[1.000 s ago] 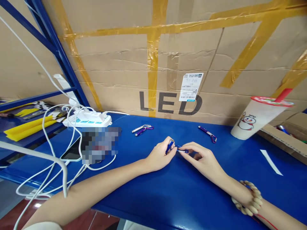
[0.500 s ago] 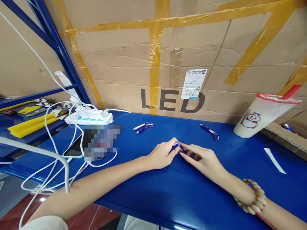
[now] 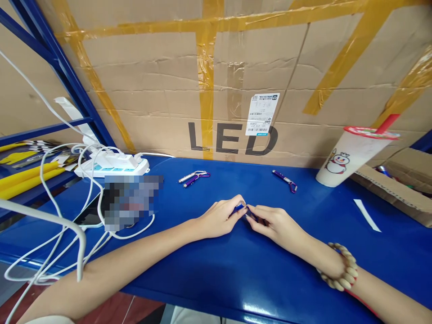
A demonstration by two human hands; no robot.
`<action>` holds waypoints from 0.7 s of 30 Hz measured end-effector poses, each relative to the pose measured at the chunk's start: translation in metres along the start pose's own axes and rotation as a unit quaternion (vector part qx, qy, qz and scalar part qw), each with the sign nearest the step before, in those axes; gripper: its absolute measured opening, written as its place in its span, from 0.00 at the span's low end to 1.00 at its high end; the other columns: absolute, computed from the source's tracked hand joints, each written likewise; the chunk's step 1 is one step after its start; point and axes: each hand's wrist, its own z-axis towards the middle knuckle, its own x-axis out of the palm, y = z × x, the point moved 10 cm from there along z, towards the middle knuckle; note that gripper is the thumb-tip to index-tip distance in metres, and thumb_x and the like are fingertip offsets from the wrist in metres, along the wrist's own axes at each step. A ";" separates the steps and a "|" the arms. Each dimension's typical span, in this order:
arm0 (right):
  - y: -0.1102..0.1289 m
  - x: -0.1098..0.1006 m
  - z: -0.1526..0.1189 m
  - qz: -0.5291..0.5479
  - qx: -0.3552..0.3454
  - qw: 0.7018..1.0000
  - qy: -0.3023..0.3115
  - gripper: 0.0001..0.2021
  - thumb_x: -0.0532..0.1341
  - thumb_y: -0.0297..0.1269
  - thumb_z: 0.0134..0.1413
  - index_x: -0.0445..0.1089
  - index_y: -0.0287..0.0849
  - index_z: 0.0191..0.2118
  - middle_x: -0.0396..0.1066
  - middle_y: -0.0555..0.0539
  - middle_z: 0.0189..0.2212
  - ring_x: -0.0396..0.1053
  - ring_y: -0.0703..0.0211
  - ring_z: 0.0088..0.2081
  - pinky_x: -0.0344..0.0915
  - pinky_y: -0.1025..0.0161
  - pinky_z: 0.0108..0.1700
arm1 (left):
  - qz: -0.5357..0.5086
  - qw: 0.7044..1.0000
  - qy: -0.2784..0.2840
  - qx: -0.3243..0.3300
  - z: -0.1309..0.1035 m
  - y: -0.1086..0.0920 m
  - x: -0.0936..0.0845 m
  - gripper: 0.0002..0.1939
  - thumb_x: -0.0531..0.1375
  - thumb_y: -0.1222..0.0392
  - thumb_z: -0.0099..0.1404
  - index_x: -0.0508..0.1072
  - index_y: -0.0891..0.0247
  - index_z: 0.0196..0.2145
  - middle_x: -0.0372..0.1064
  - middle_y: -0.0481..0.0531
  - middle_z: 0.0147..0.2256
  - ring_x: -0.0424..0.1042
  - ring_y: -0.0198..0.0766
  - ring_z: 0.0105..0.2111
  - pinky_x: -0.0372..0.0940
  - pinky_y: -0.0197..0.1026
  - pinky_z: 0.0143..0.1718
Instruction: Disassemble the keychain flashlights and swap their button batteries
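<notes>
Both hands meet above the middle of the blue table. My left hand [image 3: 224, 219] is closed round a small blue cylinder [image 3: 240, 207] whose silvery end shows at the fingertips. My right hand [image 3: 275, 223] is pinched on a small dark blue piece [image 3: 250, 213], right beside that end; most of the piece is hidden by the fingers. Behind my left hand lie a silver penlight [image 3: 190, 176] and a purple penlight [image 3: 191, 181], each with a clip. Another purple penlight [image 3: 282, 178] with a clip lies behind my right hand.
White cables [image 3: 79, 245] tangle at the left by a power strip [image 3: 114, 166] and a phone [image 3: 89, 209]. A cup [image 3: 351, 157] and a white strip [image 3: 367, 216] are at the right, near an open carton [image 3: 394, 191]. A large cardboard box [image 3: 151, 103] stands behind.
The view has shifted, so the table items appear further left. My right fingers have closed in slightly at the blue cylinder's end; my left hand keeps its grip.
</notes>
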 end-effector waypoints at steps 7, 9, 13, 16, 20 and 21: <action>0.006 -0.012 -0.001 -0.006 -0.038 0.998 -0.056 0.16 0.50 0.41 0.64 0.70 0.37 0.35 0.64 0.49 0.22 0.60 0.65 0.22 0.60 0.68 0.26 | -0.028 0.999 -0.023 0.015 0.000 -0.003 -0.004 0.08 0.46 0.56 0.69 0.59 0.60 0.33 0.63 0.46 0.30 0.63 0.33 0.29 0.57 0.35 0.32; 0.007 -0.015 -0.001 -0.005 -0.044 0.996 -0.073 0.16 0.50 0.40 0.64 0.70 0.37 0.34 0.64 0.49 0.22 0.60 0.65 0.23 0.60 0.68 0.27 | -0.034 0.999 -0.029 0.016 0.000 -0.003 -0.004 0.08 0.47 0.56 0.69 0.58 0.60 0.33 0.61 0.45 0.29 0.62 0.32 0.28 0.57 0.35 0.31; 0.004 -0.021 -0.002 0.010 -0.035 0.994 -0.099 0.14 0.50 0.38 0.64 0.70 0.37 0.34 0.64 0.49 0.23 0.60 0.65 0.24 0.60 0.68 0.28 | -0.037 0.997 -0.071 0.020 0.001 -0.002 -0.010 0.08 0.51 0.56 0.66 0.57 0.60 0.31 0.59 0.44 0.27 0.59 0.30 0.25 0.57 0.34 0.29; 0.002 -0.026 -0.002 0.012 -0.026 0.992 -0.119 0.13 0.51 0.37 0.64 0.70 0.37 0.39 0.65 0.48 0.25 0.61 0.65 0.25 0.61 0.68 0.29 | -0.050 0.993 -0.107 0.016 0.001 -0.002 -0.017 0.07 0.53 0.56 0.65 0.59 0.61 0.33 0.57 0.42 0.25 0.58 0.29 0.23 0.57 0.33 0.27; 0.004 -0.027 -0.001 0.012 -0.031 0.992 -0.124 0.13 0.50 0.37 0.65 0.69 0.37 0.40 0.64 0.48 0.25 0.61 0.65 0.25 0.61 0.68 0.29 | -0.083 0.989 -0.124 0.008 0.001 -0.002 -0.020 0.08 0.54 0.57 0.64 0.57 0.61 0.31 0.58 0.41 0.23 0.59 0.28 0.21 0.57 0.33 0.26; 0.005 -0.027 -0.001 0.011 -0.034 0.992 -0.122 0.13 0.50 0.37 0.65 0.69 0.37 0.40 0.64 0.48 0.25 0.61 0.65 0.25 0.61 0.68 0.30 | -0.085 0.988 -0.126 0.007 0.001 -0.002 -0.020 0.09 0.55 0.57 0.63 0.56 0.61 0.31 0.58 0.41 0.22 0.59 0.28 0.20 0.57 0.32 0.26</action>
